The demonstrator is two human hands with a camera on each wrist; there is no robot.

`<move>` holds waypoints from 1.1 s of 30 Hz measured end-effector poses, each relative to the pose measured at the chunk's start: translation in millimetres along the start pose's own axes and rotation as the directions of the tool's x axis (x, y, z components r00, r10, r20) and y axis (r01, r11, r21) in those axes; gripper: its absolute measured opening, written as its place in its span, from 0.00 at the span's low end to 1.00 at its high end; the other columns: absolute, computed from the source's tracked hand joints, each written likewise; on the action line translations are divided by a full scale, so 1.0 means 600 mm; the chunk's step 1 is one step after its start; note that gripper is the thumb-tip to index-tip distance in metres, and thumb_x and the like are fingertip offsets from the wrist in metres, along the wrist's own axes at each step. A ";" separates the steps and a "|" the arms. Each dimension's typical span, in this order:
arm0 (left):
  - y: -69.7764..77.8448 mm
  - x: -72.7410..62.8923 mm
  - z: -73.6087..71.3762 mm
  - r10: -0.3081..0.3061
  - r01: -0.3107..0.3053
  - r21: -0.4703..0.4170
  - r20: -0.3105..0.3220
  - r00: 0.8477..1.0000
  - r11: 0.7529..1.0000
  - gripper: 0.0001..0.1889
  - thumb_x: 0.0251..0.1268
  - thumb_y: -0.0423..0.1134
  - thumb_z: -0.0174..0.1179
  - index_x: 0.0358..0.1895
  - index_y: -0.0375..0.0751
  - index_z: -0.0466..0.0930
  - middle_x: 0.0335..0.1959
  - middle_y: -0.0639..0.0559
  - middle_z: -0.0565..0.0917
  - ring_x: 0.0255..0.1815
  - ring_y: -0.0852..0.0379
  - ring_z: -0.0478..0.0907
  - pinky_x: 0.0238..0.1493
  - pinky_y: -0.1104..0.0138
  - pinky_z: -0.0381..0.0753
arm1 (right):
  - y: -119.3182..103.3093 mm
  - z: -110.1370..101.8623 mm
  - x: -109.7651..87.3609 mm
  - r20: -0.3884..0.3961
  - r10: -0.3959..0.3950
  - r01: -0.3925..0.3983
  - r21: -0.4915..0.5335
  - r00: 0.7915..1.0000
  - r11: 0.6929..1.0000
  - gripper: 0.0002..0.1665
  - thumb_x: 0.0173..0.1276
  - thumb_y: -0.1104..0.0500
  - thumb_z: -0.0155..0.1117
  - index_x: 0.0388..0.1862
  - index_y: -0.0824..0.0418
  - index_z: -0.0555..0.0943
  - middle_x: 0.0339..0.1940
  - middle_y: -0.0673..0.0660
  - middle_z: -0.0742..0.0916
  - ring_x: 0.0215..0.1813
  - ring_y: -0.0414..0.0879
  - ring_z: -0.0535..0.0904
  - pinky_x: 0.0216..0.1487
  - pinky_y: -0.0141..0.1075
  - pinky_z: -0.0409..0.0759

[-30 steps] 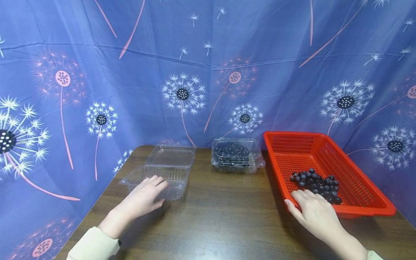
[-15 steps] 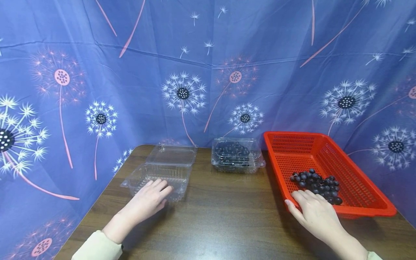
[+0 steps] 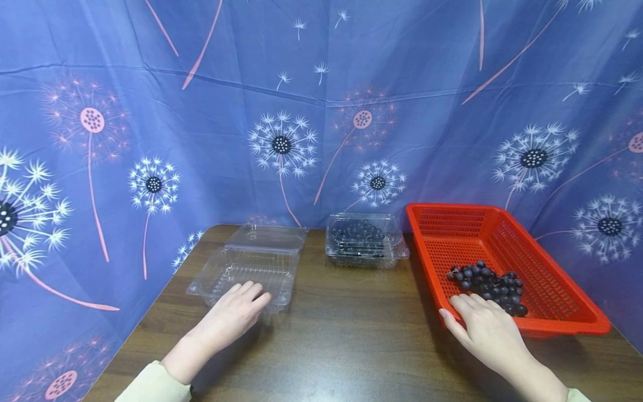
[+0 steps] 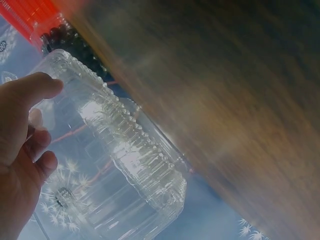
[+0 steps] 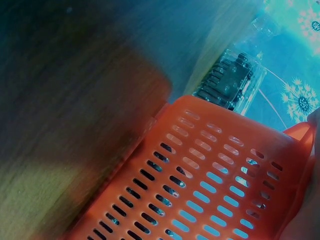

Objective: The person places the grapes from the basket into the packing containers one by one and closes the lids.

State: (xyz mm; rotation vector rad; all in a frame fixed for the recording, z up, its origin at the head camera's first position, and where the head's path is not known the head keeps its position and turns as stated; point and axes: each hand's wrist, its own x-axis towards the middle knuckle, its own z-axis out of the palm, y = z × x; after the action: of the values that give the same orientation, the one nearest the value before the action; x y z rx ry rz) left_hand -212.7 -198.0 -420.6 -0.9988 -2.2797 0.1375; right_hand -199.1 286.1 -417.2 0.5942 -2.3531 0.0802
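Observation:
My left hand (image 3: 237,312) holds the near side of a clear plastic clamshell box (image 3: 281,273), its fingers curled over the rim. The box's lid (image 3: 266,237) is folded back behind it. In the left wrist view the thumb (image 4: 47,86) lies at the box's ribbed wall (image 4: 127,130). On the right, my right hand (image 3: 487,332) grips the near left corner of a red plastic basket (image 3: 567,324), thumb outside and fingers over the rim. A bunch of dark grapes (image 3: 489,285) lies in the basket, just beyond those fingers.
A closed clear clamshell box (image 3: 365,240) of dark grapes stands at the back of the wooden table (image 3: 351,335), left of the basket. Behind the table hangs a blue cloth (image 3: 201,111) with dandelion prints. The basket's slotted wall (image 5: 200,170) fills much of the right wrist view.
My left hand has moved a little right and toward me, and the open clamshell box has shifted and turned slightly with it. The right hand, basket and grapes stay put.

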 end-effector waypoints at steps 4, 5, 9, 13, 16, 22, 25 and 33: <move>0.005 0.004 -0.003 0.010 -0.010 0.003 -0.035 0.999 1.000 0.18 0.37 0.31 0.66 0.36 0.45 0.72 0.30 0.54 0.70 0.30 0.55 0.66 0.28 0.66 0.65 | 0.000 0.001 0.000 -0.008 -0.005 0.005 0.002 1.000 1.000 0.14 0.50 0.49 0.68 0.29 0.56 0.78 0.27 0.51 0.83 0.29 0.50 0.78 0.26 0.46 0.73; 0.006 0.005 -0.003 0.011 -0.011 0.005 -0.043 0.999 1.000 0.18 0.37 0.30 0.66 0.35 0.45 0.71 0.30 0.53 0.69 0.29 0.55 0.66 0.28 0.66 0.65 | 0.000 0.001 0.000 -0.011 -0.006 0.006 0.003 1.000 1.000 0.14 0.50 0.49 0.68 0.29 0.56 0.78 0.27 0.51 0.83 0.29 0.50 0.78 0.26 0.46 0.74; 0.009 0.009 -0.006 0.017 -0.016 0.008 -0.070 0.997 1.000 0.18 0.37 0.28 0.63 0.35 0.44 0.71 0.30 0.53 0.69 0.29 0.54 0.64 0.28 0.66 0.64 | 0.001 0.000 0.000 -0.015 -0.011 0.011 0.005 1.000 1.000 0.14 0.50 0.49 0.67 0.30 0.57 0.79 0.28 0.52 0.84 0.29 0.50 0.78 0.27 0.46 0.74; 0.010 0.014 -0.010 0.025 -0.024 0.009 -0.086 0.996 1.000 0.18 0.36 0.28 0.62 0.36 0.44 0.71 0.30 0.53 0.68 0.29 0.54 0.63 0.28 0.66 0.63 | 0.001 0.000 0.000 -0.015 -0.011 0.011 0.001 1.000 1.000 0.15 0.50 0.49 0.67 0.31 0.58 0.79 0.28 0.53 0.84 0.30 0.50 0.79 0.28 0.47 0.75; 0.012 0.019 -0.015 0.026 -0.026 0.009 -0.086 0.996 1.000 0.18 0.36 0.27 0.60 0.36 0.44 0.71 0.30 0.53 0.68 0.29 0.55 0.62 0.28 0.66 0.63 | 0.001 0.001 0.000 -0.017 -0.013 0.013 0.001 1.000 1.000 0.16 0.50 0.49 0.67 0.31 0.58 0.79 0.28 0.53 0.84 0.30 0.51 0.79 0.28 0.47 0.75; 0.020 0.036 -0.031 0.031 -0.029 0.024 -0.081 0.996 0.999 0.11 0.48 0.28 0.49 0.36 0.44 0.70 0.29 0.52 0.66 0.28 0.53 0.63 0.29 0.66 0.61 | 0.001 0.001 0.002 -0.020 -0.019 0.019 0.001 1.000 1.000 0.14 0.50 0.48 0.67 0.29 0.56 0.77 0.26 0.51 0.83 0.28 0.49 0.77 0.26 0.45 0.73; 0.027 0.045 -0.040 0.036 -0.034 0.028 -0.088 0.995 0.999 0.10 0.51 0.28 0.46 0.35 0.44 0.70 0.29 0.52 0.67 0.29 0.53 0.63 0.29 0.66 0.61 | 0.001 0.000 0.003 -0.022 -0.027 0.027 0.008 0.999 1.000 0.14 0.49 0.49 0.68 0.28 0.55 0.76 0.25 0.50 0.82 0.27 0.49 0.77 0.25 0.44 0.72; 0.050 0.074 -0.062 0.047 -0.045 0.034 -0.060 0.997 0.998 0.11 0.52 0.28 0.46 0.38 0.45 0.70 0.31 0.51 0.69 0.30 0.53 0.63 0.30 0.66 0.61 | 0.002 -0.005 0.007 -0.011 -0.034 0.034 0.029 0.999 0.999 0.13 0.50 0.49 0.68 0.26 0.55 0.76 0.24 0.50 0.81 0.27 0.49 0.77 0.25 0.45 0.72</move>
State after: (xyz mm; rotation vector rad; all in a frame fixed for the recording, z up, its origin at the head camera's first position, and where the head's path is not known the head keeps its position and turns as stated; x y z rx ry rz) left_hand -194.5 -152.0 -378.5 -1.0254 -2.1931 0.1614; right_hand -200.7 286.1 -411.9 0.6460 -2.3343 0.1018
